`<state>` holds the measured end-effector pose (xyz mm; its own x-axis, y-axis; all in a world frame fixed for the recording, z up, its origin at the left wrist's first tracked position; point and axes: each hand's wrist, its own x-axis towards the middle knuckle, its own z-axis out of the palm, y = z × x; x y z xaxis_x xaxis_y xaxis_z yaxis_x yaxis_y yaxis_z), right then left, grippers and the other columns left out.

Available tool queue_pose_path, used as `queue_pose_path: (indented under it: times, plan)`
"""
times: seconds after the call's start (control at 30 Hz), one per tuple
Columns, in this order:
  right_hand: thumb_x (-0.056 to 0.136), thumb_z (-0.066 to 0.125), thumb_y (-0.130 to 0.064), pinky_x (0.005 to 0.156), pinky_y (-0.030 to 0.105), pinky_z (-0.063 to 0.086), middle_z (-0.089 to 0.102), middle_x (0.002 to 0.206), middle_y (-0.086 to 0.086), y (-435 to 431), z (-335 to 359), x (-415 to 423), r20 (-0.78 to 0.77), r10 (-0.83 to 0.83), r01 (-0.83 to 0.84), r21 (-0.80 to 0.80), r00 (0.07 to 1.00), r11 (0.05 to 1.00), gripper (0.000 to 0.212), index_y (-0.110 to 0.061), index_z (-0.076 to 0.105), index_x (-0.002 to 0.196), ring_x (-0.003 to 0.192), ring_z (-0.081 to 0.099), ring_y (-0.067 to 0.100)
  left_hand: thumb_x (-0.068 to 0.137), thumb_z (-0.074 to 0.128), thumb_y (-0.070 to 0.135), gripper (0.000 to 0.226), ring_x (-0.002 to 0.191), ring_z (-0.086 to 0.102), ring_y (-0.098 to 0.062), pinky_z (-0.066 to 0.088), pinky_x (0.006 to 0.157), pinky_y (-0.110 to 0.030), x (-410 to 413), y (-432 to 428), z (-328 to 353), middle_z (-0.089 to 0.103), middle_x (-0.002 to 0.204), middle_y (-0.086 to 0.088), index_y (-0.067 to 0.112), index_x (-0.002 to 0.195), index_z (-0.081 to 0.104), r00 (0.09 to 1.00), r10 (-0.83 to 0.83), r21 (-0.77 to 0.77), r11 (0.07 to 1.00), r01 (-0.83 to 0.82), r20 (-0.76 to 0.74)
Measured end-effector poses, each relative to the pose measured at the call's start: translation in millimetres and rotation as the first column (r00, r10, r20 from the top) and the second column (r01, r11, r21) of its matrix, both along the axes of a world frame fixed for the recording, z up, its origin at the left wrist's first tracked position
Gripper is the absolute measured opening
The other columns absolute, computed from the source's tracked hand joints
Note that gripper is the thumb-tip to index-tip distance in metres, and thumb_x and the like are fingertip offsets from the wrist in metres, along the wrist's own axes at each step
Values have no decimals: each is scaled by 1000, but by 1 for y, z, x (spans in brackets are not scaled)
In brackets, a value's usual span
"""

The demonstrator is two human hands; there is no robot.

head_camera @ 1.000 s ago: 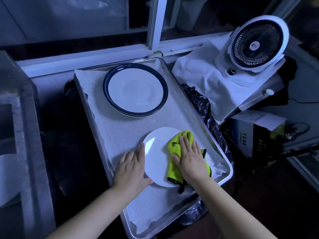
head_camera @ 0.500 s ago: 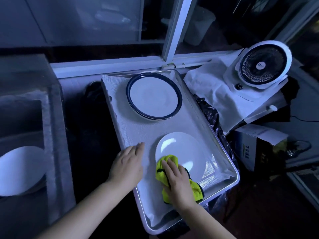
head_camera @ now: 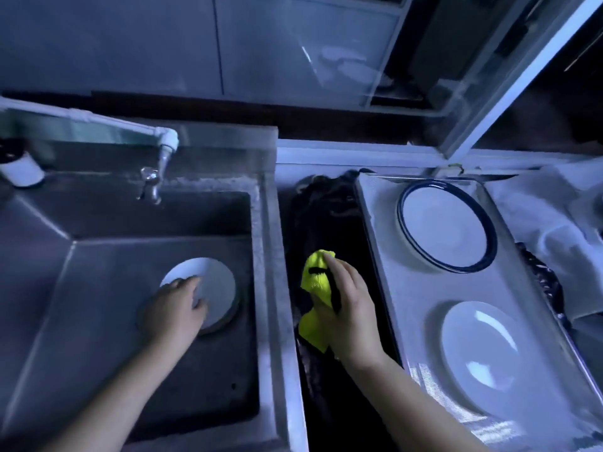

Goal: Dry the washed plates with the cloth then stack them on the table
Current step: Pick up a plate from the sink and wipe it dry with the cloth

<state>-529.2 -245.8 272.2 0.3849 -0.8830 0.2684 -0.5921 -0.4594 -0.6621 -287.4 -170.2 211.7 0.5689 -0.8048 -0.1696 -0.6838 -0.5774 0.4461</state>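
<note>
Reaching into the sink [head_camera: 98, 256] with my left hand [head_camera: 173, 308] — fingers laid loosely over the white plate [head_camera: 212, 288] right under them, no real grip yet. Right hand [head_camera: 346, 308] is bunched round the yellow cloth [head_camera: 315, 272]. Plate's probably slick, stiff and breakable — I'd hook fingers under the rim nearest my palm, thumb on top.

Plate [head_camera: 217, 285] in sink [head_camera: 98, 256] at left, cloth [head_camera: 315, 277] between sink and tray [head_camera: 394, 298], far plate [head_camera: 447, 226] behind near plate [head_camera: 479, 357] on tray

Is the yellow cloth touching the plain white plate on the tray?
Apart. Head view: the right hand holds the yellow cloth left of the tray, clear of the white plate.
</note>
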Motion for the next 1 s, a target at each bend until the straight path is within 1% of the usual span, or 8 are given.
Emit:
queue_pose_path:
  times: [0.1,0.2,0.33,0.4,0.5,0.6,0.8,1.0]
  plan:
    - [82,69,-3,99,19,39,54,124,-6,5,-14,72,101,-31,17,144,994,989,54,-11,53,133,115,51,8,90,60,19,38,110,58,-29,48,87,-38,70,11,-36,65,120,-6,17,128,60,993,72,94,994,-63,-95]
    - [85,69,-9,97,18,41,52,119,-19,10,-42,130,96,-87,57,287,992,956,53,-18,53,134,113,51,3,92,56,25,26,97,61,-24,48,74,-32,122,15,-73,67,108,-1,22,116,66,985,87,172,983,-61,-146]
    - [86,68,-13,88,-1,32,51,120,-18,11,-78,182,43,-176,140,436,983,889,55,-27,50,136,107,43,-17,93,53,25,15,75,62,-18,49,65,-30,161,5,-118,67,80,7,29,93,68,946,131,231,971,-62,-296]
    - [85,68,-11,85,-4,30,49,117,-22,11,-93,197,25,-224,188,460,974,868,56,-28,50,135,102,41,-22,92,54,26,15,72,60,-21,42,61,-29,173,-4,-139,64,75,2,22,79,60,924,185,291,953,-86,-334]
    - [86,68,-12,84,-4,33,47,115,-32,11,-110,209,14,-297,249,506,955,826,55,-32,50,133,103,45,-18,93,57,28,29,66,55,-20,36,59,-28,184,-14,-168,65,76,-5,15,68,54,903,238,364,926,-100,-357]
    - [85,68,-13,81,-5,33,46,116,-33,13,-123,211,-15,-337,295,522,941,800,55,-35,50,133,103,41,-27,93,58,31,41,57,50,-21,30,55,-28,189,-17,-189,57,63,-8,14,57,46,881,254,398,914,-83,-399]
    - [84,69,-15,79,-4,35,50,117,-30,19,-142,208,-75,-389,363,552,918,751,57,-48,47,126,104,42,-26,92,56,29,47,50,45,-19,23,48,-26,190,-19,-209,48,51,-3,13,50,42,870,252,414,908,-62,-424]
    - [84,69,-13,80,-3,36,52,120,-27,22,-149,207,-101,-401,384,567,910,729,59,-51,46,123,104,44,-23,89,55,23,35,56,46,-22,26,50,-26,189,-22,-208,52,59,-5,12,58,46,868,279,404,909,-102,-410]
